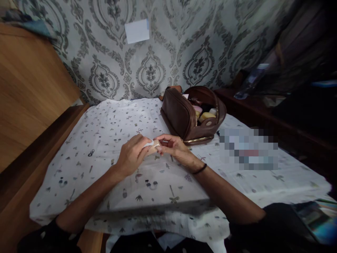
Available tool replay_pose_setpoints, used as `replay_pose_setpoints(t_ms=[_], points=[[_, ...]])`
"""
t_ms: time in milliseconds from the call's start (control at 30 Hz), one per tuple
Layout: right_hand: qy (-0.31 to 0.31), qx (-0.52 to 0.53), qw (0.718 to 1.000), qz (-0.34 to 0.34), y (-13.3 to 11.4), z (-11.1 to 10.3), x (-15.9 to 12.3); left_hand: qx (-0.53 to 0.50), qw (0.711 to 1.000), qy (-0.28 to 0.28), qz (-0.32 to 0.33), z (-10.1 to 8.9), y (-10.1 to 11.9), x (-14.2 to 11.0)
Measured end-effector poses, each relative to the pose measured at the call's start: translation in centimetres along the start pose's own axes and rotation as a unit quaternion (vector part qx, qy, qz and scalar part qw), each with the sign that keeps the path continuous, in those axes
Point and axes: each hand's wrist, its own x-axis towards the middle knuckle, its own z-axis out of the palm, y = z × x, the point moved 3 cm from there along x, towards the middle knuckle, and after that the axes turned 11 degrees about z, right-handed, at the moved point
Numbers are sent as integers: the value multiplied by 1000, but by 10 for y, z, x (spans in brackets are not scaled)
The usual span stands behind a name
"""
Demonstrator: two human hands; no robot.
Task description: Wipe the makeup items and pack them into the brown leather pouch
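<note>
Above the patterned cloth (102,131), both hands (133,154) closed around a small pale item (153,148), no writing readable.

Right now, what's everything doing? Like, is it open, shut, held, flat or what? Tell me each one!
Left hand: closed on the small pale item.
Right hand: fingers on the same item.
Small pale item: held up; can't tell if open.
Brown bag: unzipped, things inside.
Clear bottle: white top on, fullness unclear.
Patterned cloth: spread out, slightly wrinkled.
White paper: up on the patterned wall.
</note>
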Motion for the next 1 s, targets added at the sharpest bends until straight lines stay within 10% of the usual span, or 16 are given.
replay_pose_setpoints(t_ms=[667, 1000], points=[[11, 5, 1000, -11, 3, -3, 2, -6, 990, -52, -132, -32, -44, -89], [-31, 21, 998, 42, 14, 6, 1, 38, 985, -11, -166, -25, -31, -72]])
